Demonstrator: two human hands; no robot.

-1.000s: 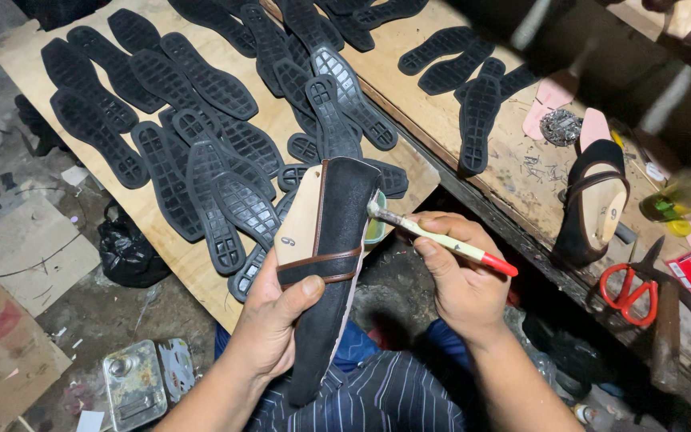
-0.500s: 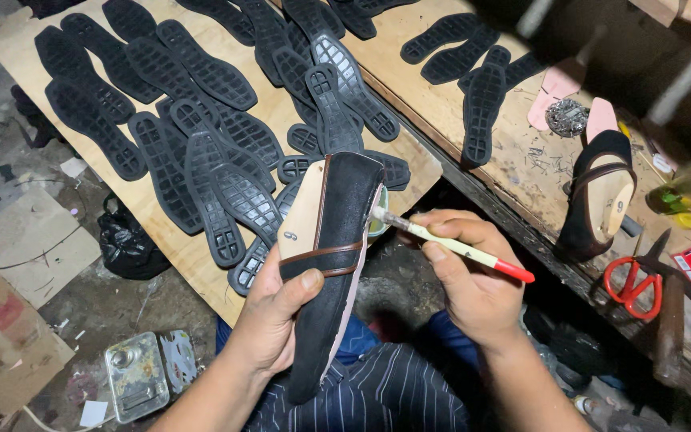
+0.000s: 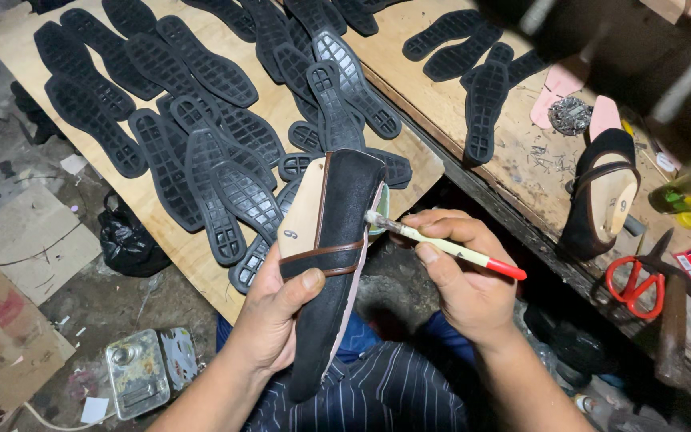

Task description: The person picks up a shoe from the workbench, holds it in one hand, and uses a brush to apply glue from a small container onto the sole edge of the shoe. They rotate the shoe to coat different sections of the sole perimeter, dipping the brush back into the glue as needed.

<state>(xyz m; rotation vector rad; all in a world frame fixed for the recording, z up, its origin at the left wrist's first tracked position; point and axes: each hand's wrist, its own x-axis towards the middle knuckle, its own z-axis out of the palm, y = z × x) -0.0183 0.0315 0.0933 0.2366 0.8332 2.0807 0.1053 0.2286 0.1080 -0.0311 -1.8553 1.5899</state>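
Observation:
My left hand [image 3: 275, 310] grips a black shoe upper [image 3: 336, 240] stretched on a pale last, held upright with a brown strap across it. My right hand [image 3: 461, 272] holds a small brush [image 3: 441, 244] with a white handle and red end. Its bristle tip touches the right edge of the shoe near the top. My lap in striped cloth lies below both hands.
Many black rubber soles [image 3: 217, 128] lie spread over a wooden board [image 3: 181, 248] on the left and over the workbench [image 3: 513, 152] behind. Another shoe on a last [image 3: 601, 192], red scissors [image 3: 637, 280] and small bottles sit at the right. A metal tin [image 3: 133, 384] stands on the floor.
The brush tip has slid a little along the shoe's right edge. Both hands keep their grip and stay nearly in place.

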